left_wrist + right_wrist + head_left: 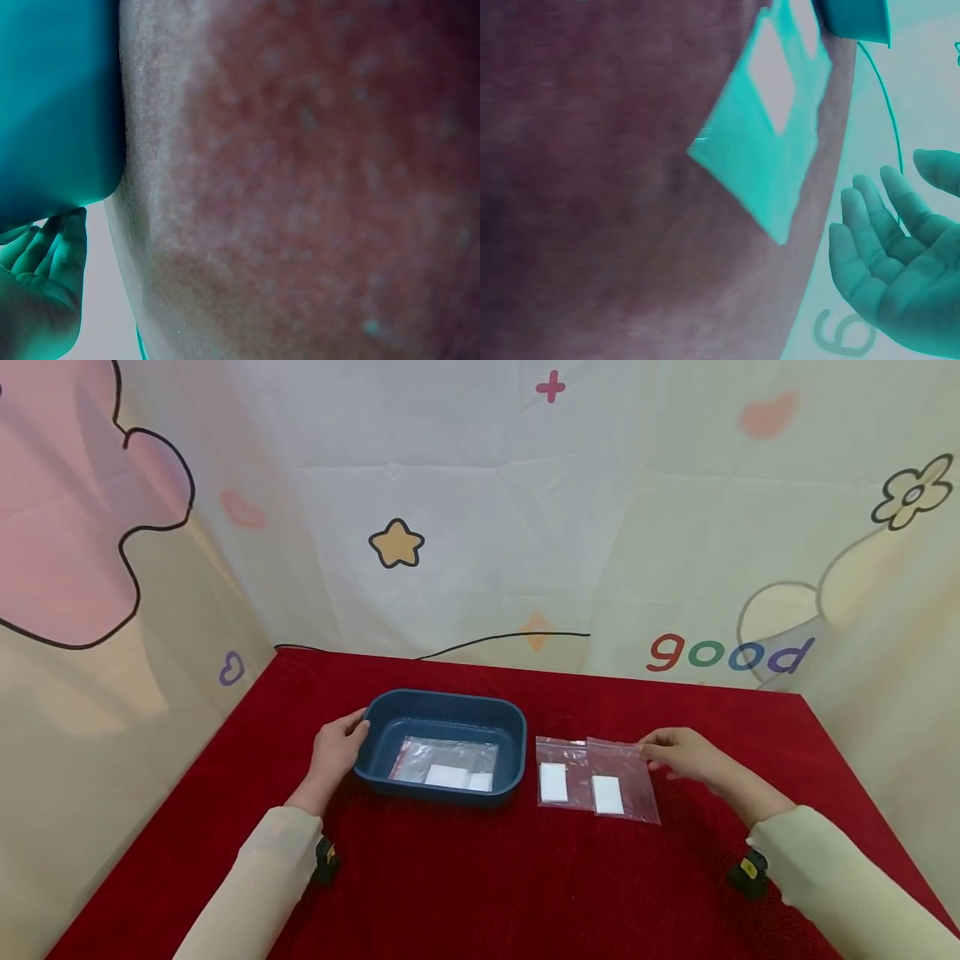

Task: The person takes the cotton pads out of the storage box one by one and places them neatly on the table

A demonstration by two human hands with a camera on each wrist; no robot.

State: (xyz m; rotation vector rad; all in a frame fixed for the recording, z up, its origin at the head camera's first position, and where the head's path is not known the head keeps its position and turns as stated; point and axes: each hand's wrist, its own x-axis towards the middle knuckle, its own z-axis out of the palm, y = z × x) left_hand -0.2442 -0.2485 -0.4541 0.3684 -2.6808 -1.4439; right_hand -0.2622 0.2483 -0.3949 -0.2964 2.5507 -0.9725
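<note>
My left hand (336,753) grips the left end of a dark blue plastic basin (442,703), its thumb at the rim. Fingers of that hand also show against the basin wall (52,135) in the left wrist view. Inside the basin lie clear zip bags (420,756) with white rectangular pieces (447,776). To its right, two more clear zip bags lie side by side, the left bag (577,777) and the right bag (637,795), each with a white rectangle inside. My right hand (900,277) hovers by the right bag's upper corner, fingers loosely extended and apart from it.
A red cloth (480,877) covers the table. Behind it hangs a pale printed curtain (487,585) with a star, a flower and the word "good", and it continues along both sides.
</note>
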